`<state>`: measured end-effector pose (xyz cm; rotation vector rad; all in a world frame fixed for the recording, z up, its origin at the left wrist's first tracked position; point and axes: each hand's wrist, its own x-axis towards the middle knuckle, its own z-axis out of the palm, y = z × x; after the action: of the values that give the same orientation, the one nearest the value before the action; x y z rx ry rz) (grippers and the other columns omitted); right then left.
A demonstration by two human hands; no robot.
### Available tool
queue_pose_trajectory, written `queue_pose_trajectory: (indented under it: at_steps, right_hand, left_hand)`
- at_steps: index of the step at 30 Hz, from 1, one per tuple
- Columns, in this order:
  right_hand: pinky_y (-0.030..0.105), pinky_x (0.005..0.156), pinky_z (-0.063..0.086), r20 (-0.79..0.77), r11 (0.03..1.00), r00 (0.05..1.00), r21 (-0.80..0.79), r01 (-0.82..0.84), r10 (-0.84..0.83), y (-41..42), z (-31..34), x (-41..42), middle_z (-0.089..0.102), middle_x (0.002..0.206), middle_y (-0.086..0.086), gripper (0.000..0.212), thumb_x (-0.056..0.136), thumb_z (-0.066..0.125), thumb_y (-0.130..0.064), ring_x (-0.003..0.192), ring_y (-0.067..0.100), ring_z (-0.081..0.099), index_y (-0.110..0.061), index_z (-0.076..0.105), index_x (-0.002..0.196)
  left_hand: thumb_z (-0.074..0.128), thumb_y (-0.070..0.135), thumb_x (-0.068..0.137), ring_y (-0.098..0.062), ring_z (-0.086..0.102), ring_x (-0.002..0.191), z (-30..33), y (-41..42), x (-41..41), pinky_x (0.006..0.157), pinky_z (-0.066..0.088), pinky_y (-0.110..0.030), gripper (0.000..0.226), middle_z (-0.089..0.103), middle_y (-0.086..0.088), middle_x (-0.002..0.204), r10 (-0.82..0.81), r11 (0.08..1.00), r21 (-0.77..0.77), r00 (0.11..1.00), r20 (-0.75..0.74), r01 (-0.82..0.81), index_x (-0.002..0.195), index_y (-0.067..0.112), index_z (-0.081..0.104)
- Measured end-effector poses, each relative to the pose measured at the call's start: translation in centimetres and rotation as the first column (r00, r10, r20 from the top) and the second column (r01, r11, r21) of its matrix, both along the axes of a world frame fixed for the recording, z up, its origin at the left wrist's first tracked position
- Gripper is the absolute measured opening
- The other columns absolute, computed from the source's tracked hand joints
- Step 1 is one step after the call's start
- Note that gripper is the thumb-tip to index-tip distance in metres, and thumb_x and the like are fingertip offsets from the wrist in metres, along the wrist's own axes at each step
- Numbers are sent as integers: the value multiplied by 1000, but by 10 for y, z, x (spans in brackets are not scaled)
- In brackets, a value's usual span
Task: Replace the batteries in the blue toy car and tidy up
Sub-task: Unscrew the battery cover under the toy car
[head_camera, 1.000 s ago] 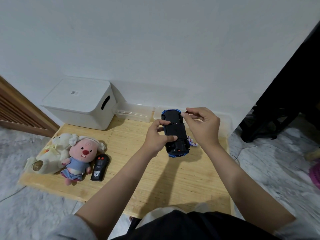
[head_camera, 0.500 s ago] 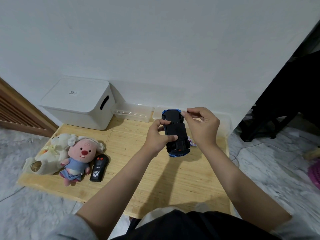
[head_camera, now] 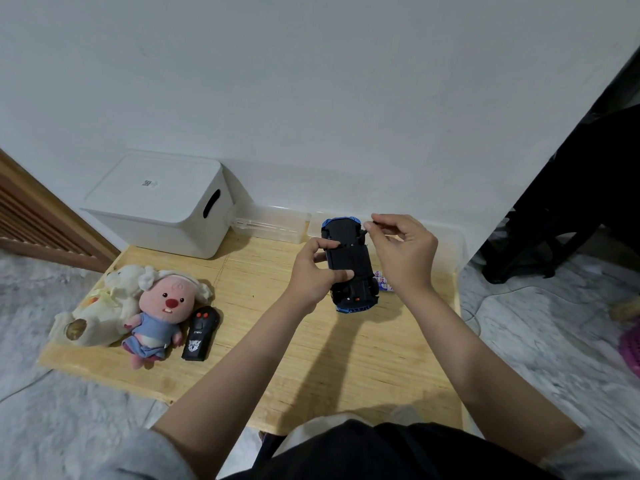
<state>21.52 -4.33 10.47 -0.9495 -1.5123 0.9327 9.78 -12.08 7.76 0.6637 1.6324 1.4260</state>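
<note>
The blue toy car point(head_camera: 349, 263) is held upside down above the wooden table point(head_camera: 346, 362), its black underside facing me. My left hand point(head_camera: 311, 273) grips the car's left side, thumb and fingers across the underside. My right hand point(head_camera: 405, 254) has its fingers curled, thumb and forefinger pinching at the car's far right corner by a wheel. What they pinch is too small to make out. Some batteries with a red and white wrap point(head_camera: 385, 285) lie on the table beneath the right hand, partly hidden by the car.
A black remote control point(head_camera: 201, 332) lies at the left beside a pink plush toy point(head_camera: 161, 306) and a cream plush toy point(head_camera: 100, 306). A white lidded storage box point(head_camera: 159, 202) and clear plastic trays point(head_camera: 270, 223) stand along the wall. Dark furniture stands at right.
Almost nothing differs. My right hand's fingertips have shifted slightly to the right at the car's far corner. The left hand and the car stay put.
</note>
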Motion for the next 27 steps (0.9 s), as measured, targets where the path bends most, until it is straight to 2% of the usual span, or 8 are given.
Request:
queue_pose_trajectory:
  at_steps: [3, 7, 10, 14, 18, 21, 27]
  right_hand:
    - [11, 67, 51, -34, 996, 999, -74, -44, 42, -2, 0, 0, 69, 78, 1, 14, 77, 73, 1, 69, 1, 65, -6, 70, 89]
    - [13, 71, 52, -36, 987, 992, -111, -120, 117, -2, -1, 1, 71, 83, 2, 13, 80, 68, 4, 77, 7, 69, -3, 72, 90]
    - [12, 68, 51, -40, 992, 996, -86, -89, 86, -5, -1, 1, 69, 87, 3, 14, 79, 70, 2, 75, 3, 67, -9, 72, 88]
    - [5, 63, 45, -31, 1000, 1000, 1, -4, 4, -4, 0, 0, 67, 84, 12, 13, 74, 76, 0, 68, -6, 62, -6, 73, 85]
    - [12, 68, 51, -72, 996, 997, -91, -23, 17, -2, -2, 0, 69, 81, 4, 16, 76, 74, 0, 70, 1, 65, -7, 71, 90]
    - [12, 70, 51, -54, 993, 997, -95, -66, 61, -2, -2, 0, 71, 82, 0, 13, 77, 72, 2, 74, 4, 68, -4, 72, 89]
    - [9, 66, 49, -27, 996, 996, -36, -84, 83, -5, 2, -1, 69, 88, 13, 18, 74, 76, -1, 70, 1, 66, -11, 72, 89]
  left_hand:
    - [75, -13, 66, -35, 57, 110, -1, -1, -1, 75, 58, -48, 49, 57, -4, 101, 6, 1000, 6, 1000, 13, -6, 91, 24, 56]
    - [74, -14, 65, -35, 56, 111, -3, -2, -3, 73, 58, -47, 49, 58, -7, 104, 13, 1000, 11, 1000, 19, -13, 90, 25, 56]
    - [74, -13, 65, -36, 57, 111, -4, -2, -2, 77, 57, -50, 50, 58, -12, 109, 22, 1000, 7, 999, 24, -22, 90, 26, 57]
    - [75, -13, 65, -34, 56, 112, -2, -1, -3, 79, 56, -53, 50, 57, -10, 109, 30, 1000, 9, 999, 20, -30, 90, 26, 57]
    - [74, -13, 65, -34, 56, 112, -3, -1, -5, 79, 57, -50, 50, 58, -9, 107, 35, 999, 6, 999, 19, -36, 91, 26, 56]
    - [74, -13, 65, -34, 56, 112, -4, -1, -5, 78, 57, -48, 50, 58, -9, 107, 38, 999, -1, 999, 21, -38, 92, 26, 56]
    - [75, -12, 65, -34, 57, 111, -4, 0, -4, 78, 57, -48, 50, 59, -8, 107, 33, 999, 3, 999, 14, -33, 91, 26, 56]
